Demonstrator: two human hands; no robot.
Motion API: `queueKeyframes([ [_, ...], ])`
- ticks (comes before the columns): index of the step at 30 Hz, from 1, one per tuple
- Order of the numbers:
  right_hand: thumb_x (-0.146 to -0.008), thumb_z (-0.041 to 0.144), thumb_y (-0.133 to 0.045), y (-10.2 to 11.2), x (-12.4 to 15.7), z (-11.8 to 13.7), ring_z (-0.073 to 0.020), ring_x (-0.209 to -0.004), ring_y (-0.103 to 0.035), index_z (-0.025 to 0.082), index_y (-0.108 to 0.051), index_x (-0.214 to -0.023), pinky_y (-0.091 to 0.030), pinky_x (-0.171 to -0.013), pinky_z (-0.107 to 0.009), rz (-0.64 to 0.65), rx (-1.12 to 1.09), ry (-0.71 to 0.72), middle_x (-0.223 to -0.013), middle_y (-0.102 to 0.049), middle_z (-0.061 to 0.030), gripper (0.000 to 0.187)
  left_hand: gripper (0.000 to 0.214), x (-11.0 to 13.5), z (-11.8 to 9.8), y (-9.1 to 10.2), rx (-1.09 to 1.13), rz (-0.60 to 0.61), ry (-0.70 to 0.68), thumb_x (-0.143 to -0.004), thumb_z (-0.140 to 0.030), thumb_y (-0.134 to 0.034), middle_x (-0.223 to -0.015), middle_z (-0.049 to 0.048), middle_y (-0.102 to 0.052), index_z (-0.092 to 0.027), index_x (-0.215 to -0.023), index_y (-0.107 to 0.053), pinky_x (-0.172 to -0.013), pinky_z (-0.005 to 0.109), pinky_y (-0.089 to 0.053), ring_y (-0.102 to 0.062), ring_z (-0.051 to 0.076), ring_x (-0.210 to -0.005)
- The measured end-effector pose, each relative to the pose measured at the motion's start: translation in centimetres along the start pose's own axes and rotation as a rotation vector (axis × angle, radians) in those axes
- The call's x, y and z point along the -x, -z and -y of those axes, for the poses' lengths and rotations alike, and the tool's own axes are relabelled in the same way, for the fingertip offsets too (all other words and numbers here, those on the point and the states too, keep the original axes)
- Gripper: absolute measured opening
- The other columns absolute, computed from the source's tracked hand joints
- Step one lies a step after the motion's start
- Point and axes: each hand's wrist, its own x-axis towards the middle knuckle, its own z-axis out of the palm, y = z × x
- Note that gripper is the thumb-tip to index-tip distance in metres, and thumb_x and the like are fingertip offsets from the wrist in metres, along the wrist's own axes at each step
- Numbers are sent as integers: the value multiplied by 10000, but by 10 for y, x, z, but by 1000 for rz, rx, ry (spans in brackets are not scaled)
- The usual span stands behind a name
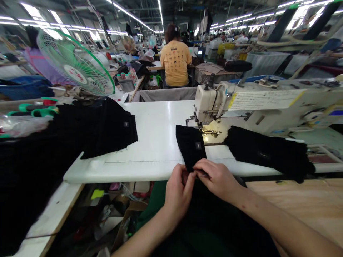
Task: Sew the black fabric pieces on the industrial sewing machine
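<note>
Both hands pinched the near end of a black fabric piece.
The black fabric piece (191,145) lay on the white worktop (155,142) before the sewing machine (211,103); left hand (178,194) and right hand (218,178) closed their fingers on its edge, black stacks (107,130) left and right.

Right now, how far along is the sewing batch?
Likely done: black pile right of the sewing machine. In hand: left hand and right hand pinch a labelled black piece at the table edge. Probably left: black stack at left.
</note>
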Motion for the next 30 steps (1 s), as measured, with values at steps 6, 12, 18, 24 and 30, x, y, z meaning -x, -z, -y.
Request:
queueKeyframes([
  [6, -863, 121, -506, 13, 6, 5, -147, -629, -600, 190, -544, -855, -435, -557, -258, -143, 282, -4, -796, -623, -23, 80, 160, -6, 1, 15, -137, -247, -282, -812, -118, -542, -642, -65, -413, -219, -739, -441, -526, 222, -327, -412, 98, -545],
  [12, -887, 158, -508, 19, -1, 20, -194, -817, -670, 124, -563, -1117, -474, -585, -278, -183, 465, 166, -1133, -661, -143, 239, 161, -4, -4, 21, -215, -326, -562, -806, -62, -553, -731, -28, -522, -208, -815, -486, -547, 198, -396, -495, 96, -595],
  [18, -935, 89, -419, 13, -11, 30, -157, -722, -664, 133, -584, -1104, -470, -580, -266, -180, 436, 387, -963, -717, -94, 241, 148, -2, -11, 24, -205, -339, -563, -819, -84, -567, -690, -33, -511, -205, -782, -490, -514, 197, -386, -489, 89, -557],
  [24, -887, 56, -479, 6, -5, 27, -161, -748, -666, 138, -571, -1132, -482, -590, -261, -157, 299, 315, -989, -704, -102, 274, 126, 3, -11, 27, -121, -256, -518, -839, -75, -515, -742, 10, -593, -189, -829, -566, -592, 217, -460, -568, 113, -632],
  [30, -882, 39, -465, 0, 1, 24, -173, -832, -679, 156, -542, -1195, -507, -609, -250, -124, 216, 278, -1045, -693, -114, 343, 121, 7, -22, 30, 3, -179, -372, -851, -167, -538, -762, 44, -677, -181, -842, -658, -604, 243, -485, -610, 143, -642],
])
